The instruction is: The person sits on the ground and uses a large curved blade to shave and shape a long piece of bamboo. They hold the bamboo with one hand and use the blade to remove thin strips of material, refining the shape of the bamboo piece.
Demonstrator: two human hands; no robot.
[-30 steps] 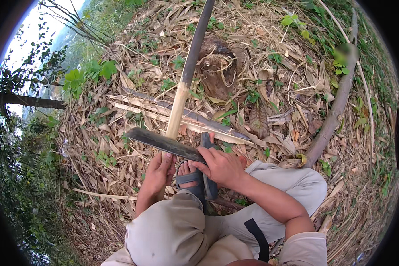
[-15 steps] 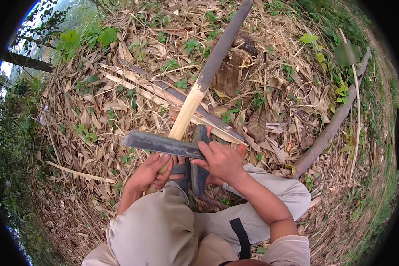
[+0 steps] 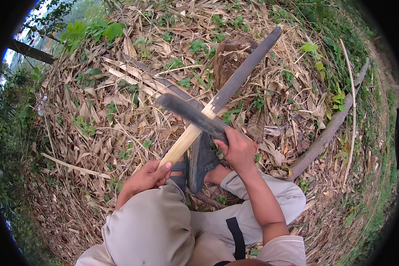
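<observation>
My left hand (image 3: 150, 176) is closed on the near end of a wooden stick (image 3: 182, 147), which slants up to the far right. Its near part is peeled to pale wood; the far part keeps dark grey bark. In my right hand (image 3: 240, 150) is a machete, its handle mostly hidden by the fingers. The machete's dark, slightly blurred blade (image 3: 188, 111) points up and left, crossing over the stick near the border between bark and bare wood. Below the crossing, my sandalled foot (image 3: 199, 164) is close to the stick.
A tree stump (image 3: 225, 62) stands just beyond the stick. Split wood pieces (image 3: 170, 86) lie on the dry leaves behind the blade. A long branch (image 3: 326, 133) and a thin pole (image 3: 353, 106) lie at the right, a pale strip (image 3: 75, 165) at the left.
The machete has moved up and right along the stick, from the peeled part toward the bark. The stick's far end has swung right and come nearer.
</observation>
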